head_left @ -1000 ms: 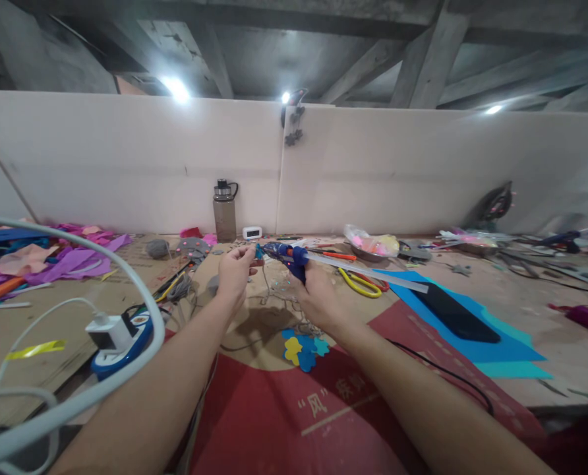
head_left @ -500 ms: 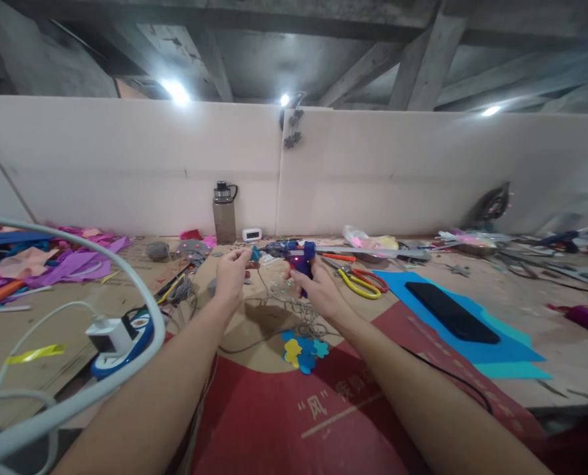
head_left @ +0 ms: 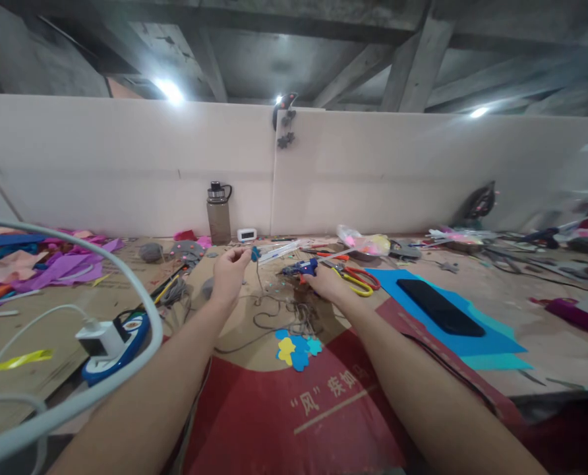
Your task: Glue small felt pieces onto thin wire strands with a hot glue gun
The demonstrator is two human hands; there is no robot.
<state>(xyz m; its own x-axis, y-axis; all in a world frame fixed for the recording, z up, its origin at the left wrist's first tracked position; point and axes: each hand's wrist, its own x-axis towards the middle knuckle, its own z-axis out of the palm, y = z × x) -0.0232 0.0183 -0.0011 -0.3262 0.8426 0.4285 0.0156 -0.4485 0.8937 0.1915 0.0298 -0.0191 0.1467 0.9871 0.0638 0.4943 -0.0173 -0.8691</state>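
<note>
My left hand (head_left: 229, 274) is closed, pinching a small dark-blue piece (head_left: 255, 253) between thumb and fingertips. A strand of grey yarn (head_left: 260, 280) hangs just below that piece and runs down to a loose tangle on the cardboard. My right hand (head_left: 326, 282) is wrapped round a blue hot glue gun (head_left: 304, 266), held low over the table with its nozzle pointing left. A glue stick (head_left: 334, 256) seems to stick out of its back. Blue, yellow and teal flower-like cutouts (head_left: 298, 349) lie nearer to me on the cardboard.
Yellow- and red-handled tools (head_left: 360, 282) lie right of the glue gun. Beyond them a black phone (head_left: 437, 307) rests on blue sheets (head_left: 496, 336). A thick white cable (head_left: 148, 290) arcs across the left, near a power strip (head_left: 136, 336). A bottle (head_left: 219, 214) stands by the partition.
My right hand has lowered the glue gun from close beside the blue piece to down near the tabletop. The left hand keeps its pinch in nearly the same place. The view has shifted slightly.
</note>
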